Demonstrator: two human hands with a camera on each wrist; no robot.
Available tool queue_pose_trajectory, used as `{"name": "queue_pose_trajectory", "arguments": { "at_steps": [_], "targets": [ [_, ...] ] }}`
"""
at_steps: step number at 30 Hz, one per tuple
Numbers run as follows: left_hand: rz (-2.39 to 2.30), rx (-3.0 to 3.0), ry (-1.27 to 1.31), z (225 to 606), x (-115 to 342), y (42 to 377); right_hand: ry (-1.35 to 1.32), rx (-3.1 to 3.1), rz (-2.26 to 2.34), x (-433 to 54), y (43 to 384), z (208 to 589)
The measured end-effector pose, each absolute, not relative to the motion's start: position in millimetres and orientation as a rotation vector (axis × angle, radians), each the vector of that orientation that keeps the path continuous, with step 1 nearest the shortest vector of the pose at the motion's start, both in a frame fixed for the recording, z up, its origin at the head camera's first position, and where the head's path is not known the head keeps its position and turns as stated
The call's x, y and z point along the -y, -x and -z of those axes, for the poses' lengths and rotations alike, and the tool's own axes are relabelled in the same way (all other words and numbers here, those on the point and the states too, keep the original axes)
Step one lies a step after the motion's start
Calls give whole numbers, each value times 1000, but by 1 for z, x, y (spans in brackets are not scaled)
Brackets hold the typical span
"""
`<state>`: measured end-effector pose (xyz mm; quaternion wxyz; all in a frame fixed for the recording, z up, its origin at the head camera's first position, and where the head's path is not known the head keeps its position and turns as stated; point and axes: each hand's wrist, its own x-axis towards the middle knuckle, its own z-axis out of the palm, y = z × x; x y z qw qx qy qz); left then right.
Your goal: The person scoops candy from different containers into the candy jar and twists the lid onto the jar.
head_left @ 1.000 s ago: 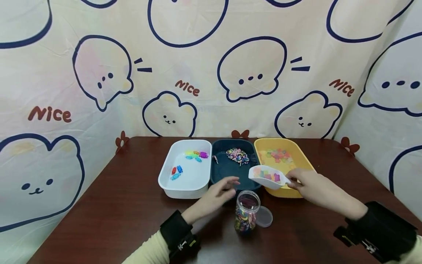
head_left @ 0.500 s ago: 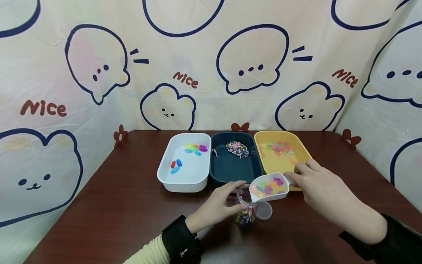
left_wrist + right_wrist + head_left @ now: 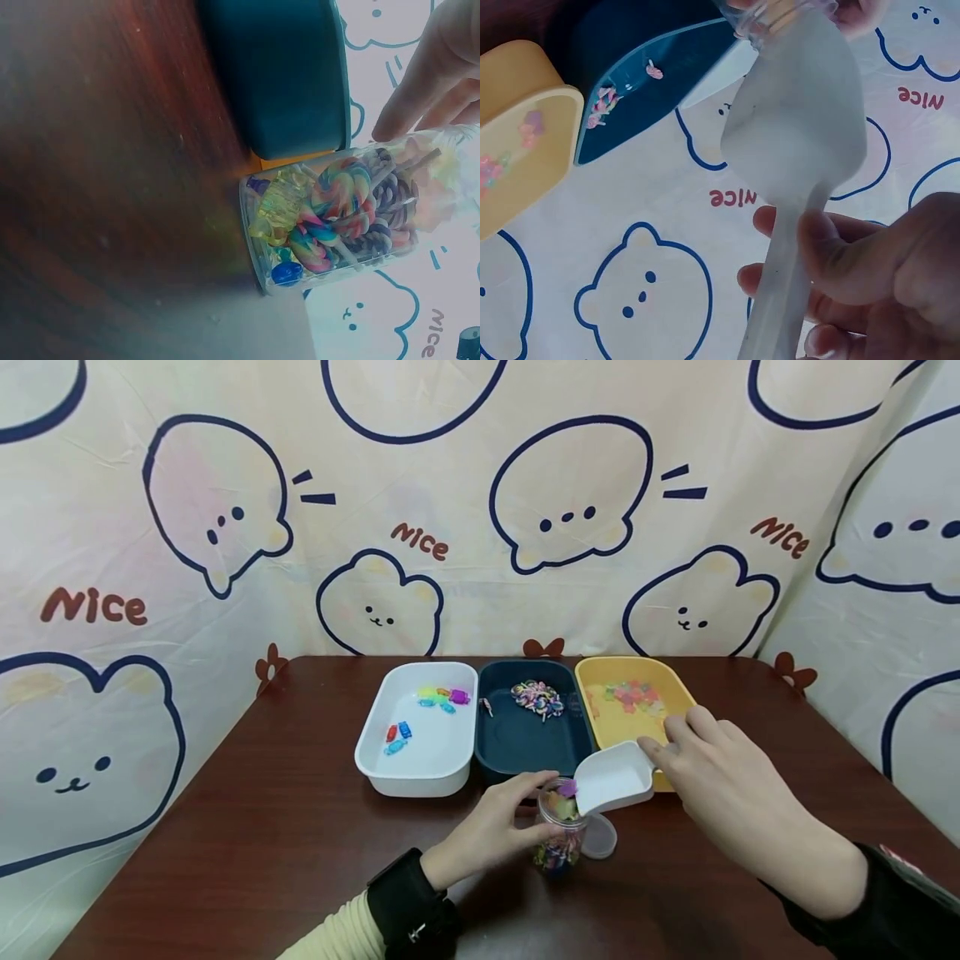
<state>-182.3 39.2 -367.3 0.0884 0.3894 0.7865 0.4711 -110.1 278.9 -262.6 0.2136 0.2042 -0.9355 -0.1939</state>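
My left hand grips a clear plastic jar near its mouth, thumb on the near side and fingers behind. Swirled lollipops and wrapped candies fill its lower part. Pale, translucent gummy-like pieces lie at the top, one purple piece right at the mouth. My right hand holds a white scoop by its handle, tilted down with its lip at the jar's mouth. Inside, the scoop's bowl is bare in the head view; its underside fills the middle of the right wrist view.
A clear round lid lies right of the jar. Behind stand three trays side by side: a white tray with wrapped candies, a dark blue tray with lollipops, and a yellow tray with translucent pieces. A printed curtain backs the brown table.
My left hand has reached the jar and taken hold of it. The scoop has come over from the yellow tray and tipped, and its colourful pieces have gone into the jar.
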Motion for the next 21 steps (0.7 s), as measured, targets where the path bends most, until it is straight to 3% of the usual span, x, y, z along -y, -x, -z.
{"name": "queue_pose_trajectory", "arguments": {
  "at_steps": [12, 21],
  "targets": [
    [-1368, -2325, -1110, 364, -37, 185, -569, 2653, 526, -281, 111, 262],
    [-1346, -2212, -1150, 361, -29, 195, -437, 2921, 185, -299, 128, 256]
  ]
}}
